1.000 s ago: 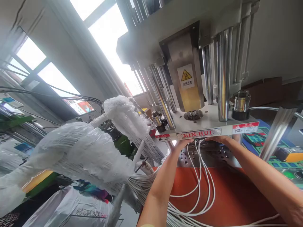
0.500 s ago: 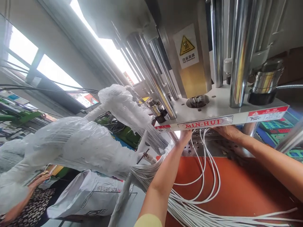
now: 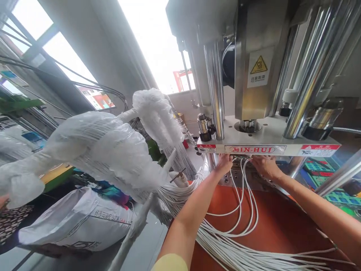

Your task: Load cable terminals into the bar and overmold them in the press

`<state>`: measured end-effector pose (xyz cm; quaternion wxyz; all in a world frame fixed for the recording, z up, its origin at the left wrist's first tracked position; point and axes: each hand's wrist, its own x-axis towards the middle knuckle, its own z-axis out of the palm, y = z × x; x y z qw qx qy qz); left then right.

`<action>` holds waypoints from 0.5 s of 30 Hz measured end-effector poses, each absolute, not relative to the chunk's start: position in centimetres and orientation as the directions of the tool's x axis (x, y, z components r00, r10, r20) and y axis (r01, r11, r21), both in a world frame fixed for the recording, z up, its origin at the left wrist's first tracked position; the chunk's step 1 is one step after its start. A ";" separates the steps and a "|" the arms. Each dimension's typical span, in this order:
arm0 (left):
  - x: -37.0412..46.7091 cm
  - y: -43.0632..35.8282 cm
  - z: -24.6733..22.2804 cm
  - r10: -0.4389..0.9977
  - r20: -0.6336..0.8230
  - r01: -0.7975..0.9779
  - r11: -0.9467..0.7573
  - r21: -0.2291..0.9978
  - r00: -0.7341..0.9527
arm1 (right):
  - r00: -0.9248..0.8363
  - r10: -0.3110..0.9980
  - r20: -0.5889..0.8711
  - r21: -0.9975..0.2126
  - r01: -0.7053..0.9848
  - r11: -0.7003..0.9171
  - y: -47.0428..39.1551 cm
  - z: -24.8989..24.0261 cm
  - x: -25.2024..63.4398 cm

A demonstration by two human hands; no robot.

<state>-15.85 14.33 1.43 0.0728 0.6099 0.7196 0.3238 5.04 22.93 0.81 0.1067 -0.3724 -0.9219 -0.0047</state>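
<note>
Under the front edge of the press plate (image 3: 255, 149) marked MIN-HUI, my left hand (image 3: 225, 162) is at the ends of white cables (image 3: 241, 188). Its fingertips are partly hidden, and its fingers look pressed together. My right hand (image 3: 265, 165) reaches under the same plate, beside the cables' right side, with its fingertips hidden. Between the hands, several cables come out of the metal mould (image 3: 232, 177) and loop down over the orange-red surface (image 3: 270, 218). A thick bundle of white cables (image 3: 239, 250) lies along the front of that surface.
Plastic-wrapped cable bundles (image 3: 104, 150) hang over a rack at the left. A large white sack (image 3: 81, 218) stands below them. Steel columns (image 3: 214, 90) rise from the plate around the heated block (image 3: 254, 75). Green and blue trays (image 3: 324, 169) are at the right. Part of another person shows at far left.
The view has turned and levelled, so the press appears further right and more upright. More of both hands shows beneath the plate. The other person has slipped mostly out of view.
</note>
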 end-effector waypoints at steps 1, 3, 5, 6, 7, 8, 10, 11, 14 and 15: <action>-15.5 13.8 1.5 0.921 0.314 0.838 0.025 0.546 -0.232 | -0.709 0.677 0.198 -0.056 0.681 0.730 22.5 0.9 4.4; -15.1 12.9 1.3 0.909 0.366 0.857 -0.021 0.515 -0.197 | -0.738 0.650 0.182 -0.047 0.653 0.755 22.0 0.9 3.0; -15.0 12.3 0.9 0.896 0.410 0.876 -0.053 0.480 -0.170 | -0.764 0.625 0.162 -0.060 0.624 0.779 21.9 0.7 1.9; -15.1 12.1 0.7 0.892 0.422 0.883 -0.061 0.465 -0.160 | -0.772 0.616 0.155 -0.071 0.613 0.787 22.0 0.5 1.5; -15.3 12.0 0.4 0.892 0.426 0.889 -0.064 0.453 -0.153 | -0.778 0.609 0.152 -0.084 0.604 0.793 22.0 0.3 1.3; -15.5 12.0 0.3 0.893 0.425 0.895 -0.062 0.442 -0.148 | -0.783 0.603 0.153 -0.097 0.596 0.797 22.1 0.1 1.1; -15.9 12.0 0.0 0.904 0.403 0.908 -0.042 0.417 -0.144 | -0.787 0.594 0.163 -0.124 0.581 0.804 22.2 -0.2 1.0; -16.0 12.0 -0.1 0.910 0.389 0.915 -0.026 0.402 -0.145 | -0.788 0.591 0.171 -0.138 0.575 0.806 22.3 -0.3 1.1; -16.0 12.0 -0.3 0.921 0.361 0.933 0.011 0.359 -0.149 | -0.790 0.583 0.190 -0.191 0.553 0.811 23.2 -0.3 1.4; -16.0 11.9 -0.3 0.921 0.361 0.937 0.014 0.349 -0.148 | -0.790 0.580 0.200 -0.213 0.543 0.812 23.6 -0.2 1.5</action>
